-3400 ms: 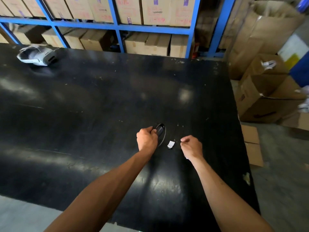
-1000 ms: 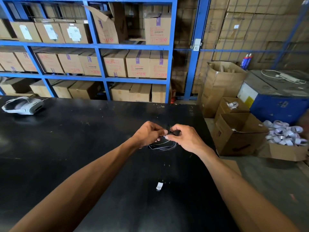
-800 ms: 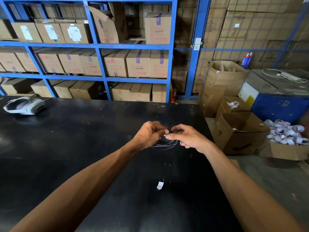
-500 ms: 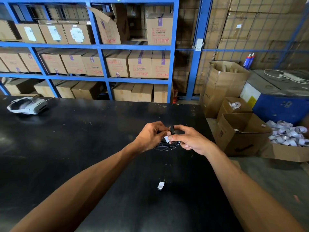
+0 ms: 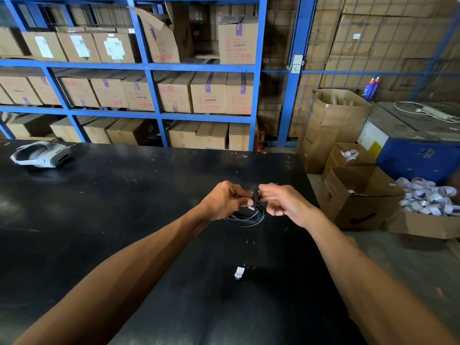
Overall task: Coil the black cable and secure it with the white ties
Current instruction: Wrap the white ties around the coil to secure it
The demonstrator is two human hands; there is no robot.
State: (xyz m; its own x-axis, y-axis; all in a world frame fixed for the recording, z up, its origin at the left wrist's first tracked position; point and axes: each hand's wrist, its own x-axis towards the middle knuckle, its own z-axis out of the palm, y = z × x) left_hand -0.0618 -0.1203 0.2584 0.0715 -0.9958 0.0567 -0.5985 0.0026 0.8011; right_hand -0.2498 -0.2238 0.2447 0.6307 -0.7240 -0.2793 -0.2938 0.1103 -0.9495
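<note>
The black cable (image 5: 251, 216) is wound into a small coil and held above the black table (image 5: 124, 207). My left hand (image 5: 224, 199) grips the coil at its top, where a white tie (image 5: 251, 207) shows against the strands. My right hand (image 5: 283, 201) is beside it on the right, thumb and forefinger touching the top of the coil, the other fingers spread. A second white tie (image 5: 239, 273) lies loose on the table nearer to me.
A white headset (image 5: 41, 154) lies at the table's far left. Blue shelving (image 5: 154, 68) with cardboard boxes stands behind. Right of the table's edge sit open cartons (image 5: 358, 195), a box of white rolls (image 5: 428, 200) and a blue machine (image 5: 418, 145).
The coil and both hands rose off the table, leaving one white tie lying there. In the last second my right hand's fingers have spread away from the coil.
</note>
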